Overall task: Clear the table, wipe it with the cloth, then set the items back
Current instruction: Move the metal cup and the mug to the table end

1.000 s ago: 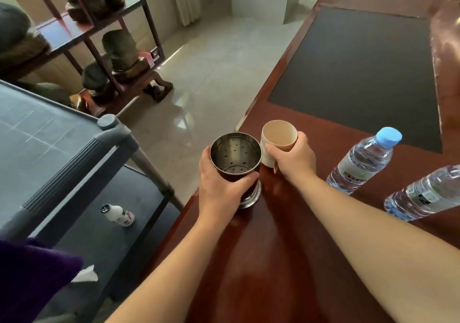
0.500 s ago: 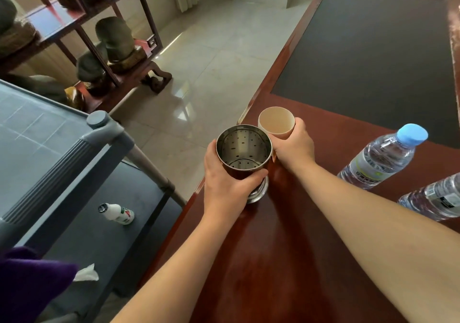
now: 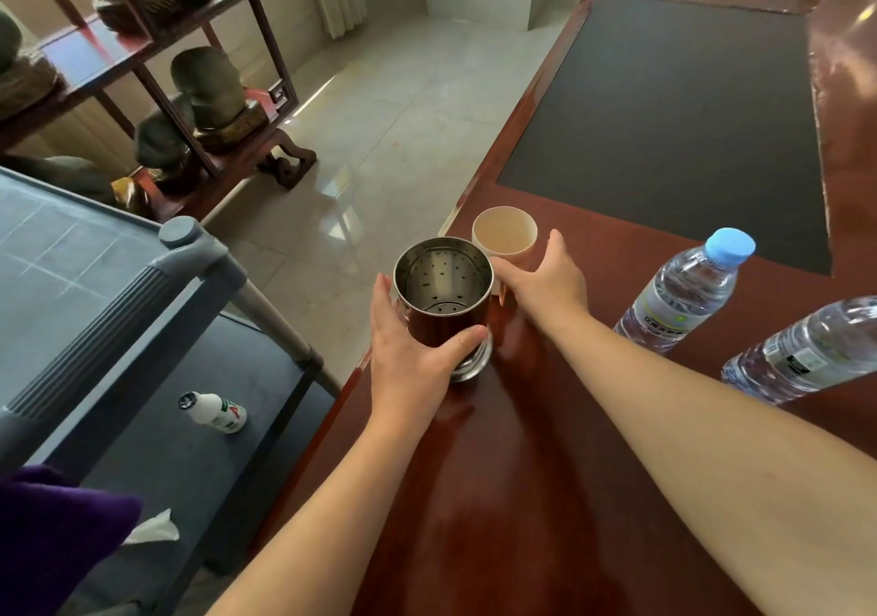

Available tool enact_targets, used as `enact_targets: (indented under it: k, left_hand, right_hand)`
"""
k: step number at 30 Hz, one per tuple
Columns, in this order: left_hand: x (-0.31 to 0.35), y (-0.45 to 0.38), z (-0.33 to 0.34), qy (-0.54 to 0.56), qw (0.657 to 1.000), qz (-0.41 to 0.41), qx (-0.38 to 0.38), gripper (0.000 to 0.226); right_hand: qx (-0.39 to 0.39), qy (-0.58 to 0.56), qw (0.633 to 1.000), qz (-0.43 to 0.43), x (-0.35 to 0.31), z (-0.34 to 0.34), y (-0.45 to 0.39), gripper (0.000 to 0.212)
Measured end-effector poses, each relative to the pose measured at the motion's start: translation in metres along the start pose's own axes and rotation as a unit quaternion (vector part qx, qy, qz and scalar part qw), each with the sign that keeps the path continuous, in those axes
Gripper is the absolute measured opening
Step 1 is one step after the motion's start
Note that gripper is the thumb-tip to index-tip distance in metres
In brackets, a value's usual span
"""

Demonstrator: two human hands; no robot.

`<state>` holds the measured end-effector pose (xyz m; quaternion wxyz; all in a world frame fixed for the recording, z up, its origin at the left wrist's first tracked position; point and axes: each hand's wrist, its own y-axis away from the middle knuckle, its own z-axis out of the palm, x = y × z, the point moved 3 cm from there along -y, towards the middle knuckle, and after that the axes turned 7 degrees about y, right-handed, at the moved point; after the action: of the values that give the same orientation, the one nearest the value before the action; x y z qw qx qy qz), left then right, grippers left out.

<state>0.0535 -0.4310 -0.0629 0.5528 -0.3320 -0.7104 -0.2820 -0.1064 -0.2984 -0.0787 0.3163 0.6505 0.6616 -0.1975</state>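
Observation:
A steel cup (image 3: 443,304) with a perforated strainer inside stands at the left edge of the red-brown table (image 3: 522,497). My left hand (image 3: 408,359) grips it, with the thumb across its front and the fingers round its left side. Just behind the steel cup, a beige paper cup (image 3: 504,231) stands on the table. My right hand (image 3: 545,283) is spread around its near side with straightened fingers, loosely touching it. Two clear water bottles lean at the right, one with a blue cap (image 3: 683,290) and one partly cut off (image 3: 807,354). A purple cloth (image 3: 52,544) lies at the lower left.
A grey cart (image 3: 118,292) stands left of the table, with a small white bottle (image 3: 213,411) and a crumpled tissue (image 3: 154,527) on its lower shelf. A black mat (image 3: 664,117) covers the far part of the table. A dark shelf with stones (image 3: 204,93) stands beyond the tiled floor.
Both cups moved slightly nearer along the table edge. My right hand's fingers have straightened and loosened from the paper cup. My left hand still holds the steel cup.

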Motion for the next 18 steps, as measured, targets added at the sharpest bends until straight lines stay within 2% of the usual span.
enact_targets:
  k: [4,10,14,18]
  left_hand:
    - [0.005,0.019,-0.007,-0.048,0.998,0.028,0.029,0.111]
    - [0.01,0.057,-0.013,-0.086,0.994,0.01,0.065,0.085]
    - [0.009,0.09,-0.01,-0.131,0.986,-0.026,0.098,0.058]
    - [0.016,0.121,0.008,-0.155,0.983,-0.057,0.084,0.056]
  right_hand:
    - [0.027,0.001,1.0,-0.011,0.003,-0.015,0.017,0.094]
    - [0.048,0.004,0.999,-0.024,0.009,-0.045,0.051,0.078]
    - [0.044,0.025,0.998,-0.038,0.022,-0.065,0.081,0.06]
    - [0.027,0.028,0.998,-0.043,0.046,-0.089,0.112,0.053]
